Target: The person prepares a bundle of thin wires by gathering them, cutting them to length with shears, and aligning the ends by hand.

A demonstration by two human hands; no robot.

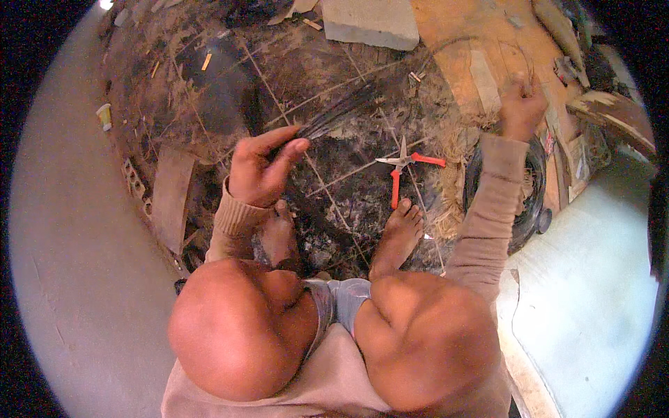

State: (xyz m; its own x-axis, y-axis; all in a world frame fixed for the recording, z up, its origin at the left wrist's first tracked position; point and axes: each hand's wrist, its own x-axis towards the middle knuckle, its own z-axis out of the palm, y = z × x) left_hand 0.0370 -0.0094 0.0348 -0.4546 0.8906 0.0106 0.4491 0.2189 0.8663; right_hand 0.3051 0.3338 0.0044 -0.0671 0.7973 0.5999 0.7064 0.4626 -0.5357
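Note:
My left hand is closed on a bundle of thin dark strands, pinched between thumb and fingers. The strands fan out toward the far right. A fine strand curves up and over to my right hand, whose fingers are closed around its end, slightly blurred. On the floor between the hands, near my right foot, lies a pair of red-handled snips with blades and handles spread apart. Under my right forearm is a round black rimmed thing, partly hidden, with straw-like fibre beside it.
The dark tiled floor is dirty and strewn with scraps. A pale block stands at the far side, and a wooden board leans at left. Orange-brown boarding lies far right, near a curved wood piece. My bare feet flank the middle.

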